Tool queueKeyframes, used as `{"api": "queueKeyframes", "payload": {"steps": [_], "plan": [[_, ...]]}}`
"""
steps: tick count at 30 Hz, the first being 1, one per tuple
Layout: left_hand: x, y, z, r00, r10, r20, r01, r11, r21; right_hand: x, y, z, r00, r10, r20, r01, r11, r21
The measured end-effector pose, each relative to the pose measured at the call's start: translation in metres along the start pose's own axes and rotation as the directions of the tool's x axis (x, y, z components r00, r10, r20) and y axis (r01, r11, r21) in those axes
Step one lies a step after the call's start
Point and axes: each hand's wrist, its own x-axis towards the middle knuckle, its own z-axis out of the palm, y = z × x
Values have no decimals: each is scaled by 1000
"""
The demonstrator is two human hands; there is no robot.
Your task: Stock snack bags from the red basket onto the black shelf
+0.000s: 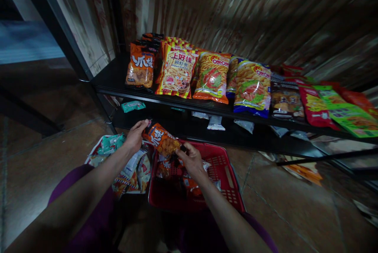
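Orange packet, place: held up in both hands, the orange packet [163,139] lies tilted from ten to four o'clock, in front of the shelving, its lower end over the back-left rim of the red basket [167,202].
Packet's ten o'clock end: a dark edge, probably a flat seal; likely the surest place to pinch.
Packet's printed middle: glossy film, so probably light, soft and a little slippery; the snack inside likely crushes under a hard squeeze.
Packet's four o'clock end: another dark edge, likely good for a second pinch to keep the bag from sagging.
Left fingers: the left hand [136,135] is clamped on the ten o'clock end, thumb on the near face; the other fingertips are hidden.
Right fingers: the right hand [192,161] is closed on the four o'clock end, thumb against the front; how hard it presses, I cannot tell.
Around the packet: light-rimmed container [95,148] at eight o'clock; upper shelf [108,76] with a standing orange packet [140,67] between eleven and twelve; red basket between four and five.
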Motion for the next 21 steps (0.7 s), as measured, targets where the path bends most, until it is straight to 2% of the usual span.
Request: {"api": "queueKeyframes", "payload": {"steps": [3,6,9,11,13,15,17,21], "plan": [[-2,-5,0,998,-49,-42,52,997,59,0,3,-1,995,-74,-60,68,993,-97],[-4,-7,1,984,-172,53,172,985,20,-2,3,-2,963,-260,-72,230,931,-282],[-6,-6,1,944,-213,250,235,970,-60,-6,1,-3,876,-474,94,450,729,-516],[-7,-6,1,933,-203,297,236,968,-80,-10,0,-2,800,-545,252,569,555,-606],[-8,-6,1,936,-214,280,242,968,-72,-13,2,2,732,-565,382,650,409,-640],[-9,-7,2,939,-234,253,258,964,-65,-17,4,7,690,-551,469,691,310,-652],[-10,-8,3,938,-238,250,263,962,-70,-20,7,12,676,-521,521,706,255,-661],[-11,-9,5,955,-208,210,235,966,-111,-25,9,19,686,-457,566,701,207,-682]]}}
